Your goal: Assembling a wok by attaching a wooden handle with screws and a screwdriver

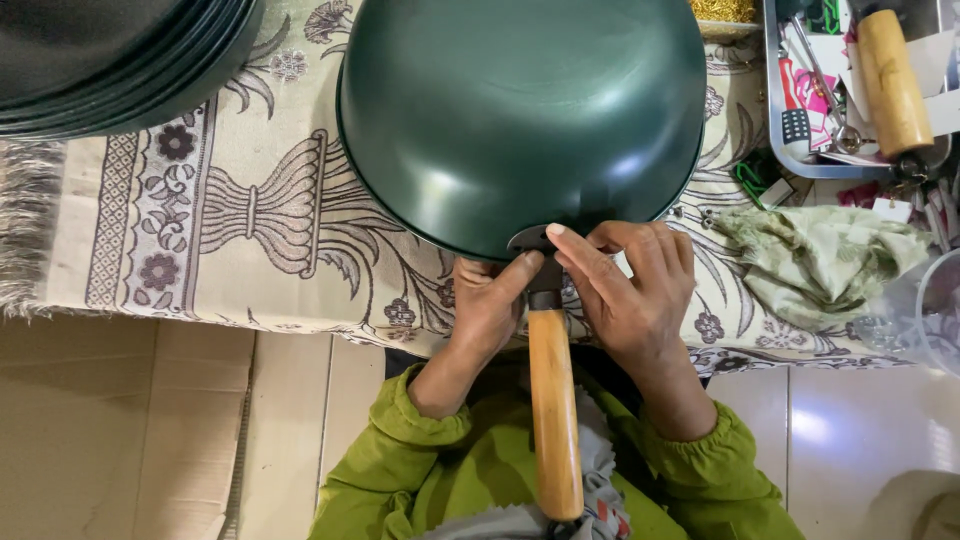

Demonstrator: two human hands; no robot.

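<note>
A dark green wok [520, 110] lies upside down on a patterned cloth. Its wooden handle [555, 420] points toward me over my lap. Both my hands meet at the grey metal bracket [530, 240] where handle and wok join. My left hand [487, 305] wraps the top of the handle, thumb pressed on the bracket. My right hand [630, 285] grips the same joint from the right, its thumb tip on the bracket. I wear green sleeves.
A stack of dark green woks [110, 55] sits at the top left. A metal tray [860, 90] at the top right holds a spare wooden handle [893, 80] and small tools. A crumpled green cloth [820, 260] lies to the right. Flattened cardboard [120, 430] covers the floor on the left.
</note>
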